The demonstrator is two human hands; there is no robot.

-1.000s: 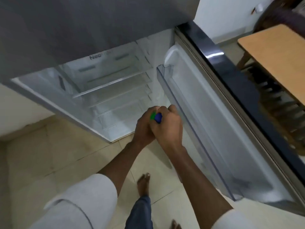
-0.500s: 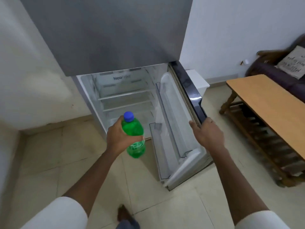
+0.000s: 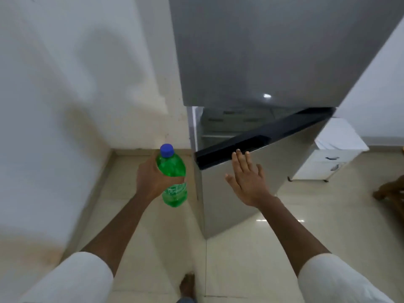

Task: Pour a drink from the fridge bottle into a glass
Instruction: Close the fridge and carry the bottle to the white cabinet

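Bottle: I have the green soda bottle in my left hand, out of the fridge and held over the tiled floor, just left of the fridge door's free edge.
Bottle axis: close to upright, blue cap on top and tipped a little toward the wall on my left; the cap looks screwed on.
Left fingers: wrapped round the bottle's middle, across the label band, closed firmly on it.
Right hand: my right hand is flat and spread, holding nothing, fingertips at the dark top strip of the lower fridge door.
Door: only partly closed; a gap shows the shelves inside, wide at the free end and narrowing to nothing toward the hinge on the right.
Key relation: the door lies straight ahead of my right palm, so I judge a forward push from that hand would shut it; the bottle sits off to the left of the door's swing and apart from it.
Glass: none in sight here, so I judge the pour is some way off.
Risk: the bottle is near the door edge; I would hold it left while the door closes.
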